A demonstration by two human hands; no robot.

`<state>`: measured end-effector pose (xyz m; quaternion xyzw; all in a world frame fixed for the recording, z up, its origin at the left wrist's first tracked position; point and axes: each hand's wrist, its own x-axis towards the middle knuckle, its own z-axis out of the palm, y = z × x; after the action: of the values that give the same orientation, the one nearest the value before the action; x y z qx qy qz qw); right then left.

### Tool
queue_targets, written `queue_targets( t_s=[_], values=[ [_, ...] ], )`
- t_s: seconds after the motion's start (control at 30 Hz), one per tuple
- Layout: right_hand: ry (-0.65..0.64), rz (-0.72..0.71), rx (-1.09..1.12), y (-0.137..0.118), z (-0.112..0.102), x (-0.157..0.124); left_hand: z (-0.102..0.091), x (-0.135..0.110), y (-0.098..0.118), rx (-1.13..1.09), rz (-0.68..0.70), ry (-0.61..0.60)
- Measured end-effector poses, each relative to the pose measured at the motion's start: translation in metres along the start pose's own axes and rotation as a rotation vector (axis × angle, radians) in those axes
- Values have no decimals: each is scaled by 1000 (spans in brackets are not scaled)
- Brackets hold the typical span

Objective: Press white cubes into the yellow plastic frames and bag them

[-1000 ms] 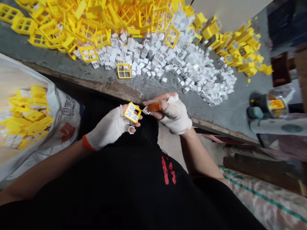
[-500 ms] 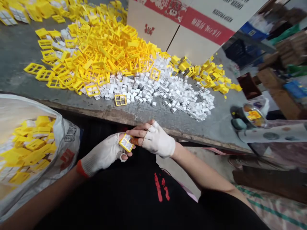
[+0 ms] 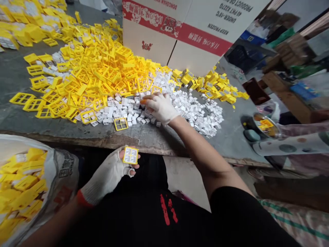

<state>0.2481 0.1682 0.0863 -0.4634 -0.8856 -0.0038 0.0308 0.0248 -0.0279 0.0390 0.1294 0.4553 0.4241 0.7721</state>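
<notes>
Pinching a small yellow four-window plastic frame (image 3: 130, 155) between thumb and fingertips near the lap, the gloved left hand (image 3: 110, 175) holds it flat and face-up. The gloved right hand (image 3: 160, 107) lies palm-down, fingers curled, on the heap of small white plastic cubes (image 3: 195, 113) at mid grey worktable (image 3: 154, 139); whether it grips one cannot be told. Done well, this step likely means lifting a single cube from the heap's near edge, clear of the loose yellow plastic frames (image 3: 97, 75) piled just left, before the far white-and-red cardboard carton (image 3: 164, 41).
</notes>
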Motion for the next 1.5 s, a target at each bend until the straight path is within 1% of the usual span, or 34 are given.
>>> queue_targets(
  t_s=[0.07, 0.1, 0.17, 0.23, 0.3, 0.37, 0.4, 0.43, 0.47, 0.5, 0.57, 0.6, 0.67, 0.73, 0.83, 0.93, 1.03, 1.17, 1.2, 1.27, 1.33, 1.4, 1.43, 1.5],
  values=[
    [-48, -77, -74, 2, 0, 16, -3, 2, 0, 9, 13, 5],
    [-54, -89, -109, 6, 0, 19, -5, 3, 1, 8, 23, 2],
    [-59, -75, -168, 20, 0, 16, -8, 4, 3, -4, 42, -1],
    [-74, -25, -207, 40, -1, 6, -10, 5, 7, -17, 38, -1],
    [-66, 63, -221, 56, -3, -6, -9, 6, 10, -18, 7, 10],
    [-3, 144, -205, 60, -6, -13, -8, 7, 12, -18, -23, 17],
    [34, 156, -182, 56, -7, -13, -8, 8, 13, -22, -28, 16],
    [58, 138, -149, 48, -8, -10, -8, 8, 12, -29, -28, 10],
    [57, 89, -106, 36, -8, -5, -9, 9, 11, -36, -24, 2],
    [30, 19, -60, 22, -8, 2, -10, 9, 10, -40, -19, -7],
    [-65, -100, -10, -8, -7, 23, -13, 9, 7, -42, -10, -22],
    [-106, -124, -22, -21, -6, 34, -14, 9, 6, -43, -9, -30],
    [-131, -103, -100, -38, -4, 56, -17, 7, 5, -50, -7, -48],
    [-91, -69, -174, -43, -1, 72, -19, 5, 5, -66, -9, -67],
    [-35, -21, -208, -37, 3, 85, -24, 3, 5, -105, -7, -84],
    [-41, 60, -203, -32, 7, 92, -28, 1, 4, -141, 4, -85],
    [-28, 93, -164, -34, 9, 97, -28, -1, 5, -138, 16, -96],
    [-25, 125, -15, -36, 9, 100, -23, -5, 4, -113, 37, -86],
    [-14, 133, 19, -35, 7, 98, -21, -7, 3, -103, 43, -77],
    [55, 141, 97, -28, 1, 88, -19, -9, 1, -84, 51, -59],
    [161, 126, 186, -20, -7, 67, -18, -11, -1, -77, 62, -43],
    [240, 95, 229, -14, -15, 32, -17, -14, -3, -75, 80, -38],
    [247, 80, 204, -13, -17, 11, -16, -15, -4, -72, 90, -42],
    [198, 50, 93, -18, -18, -34, -14, -17, -6, -63, 99, -55]
  ],
)
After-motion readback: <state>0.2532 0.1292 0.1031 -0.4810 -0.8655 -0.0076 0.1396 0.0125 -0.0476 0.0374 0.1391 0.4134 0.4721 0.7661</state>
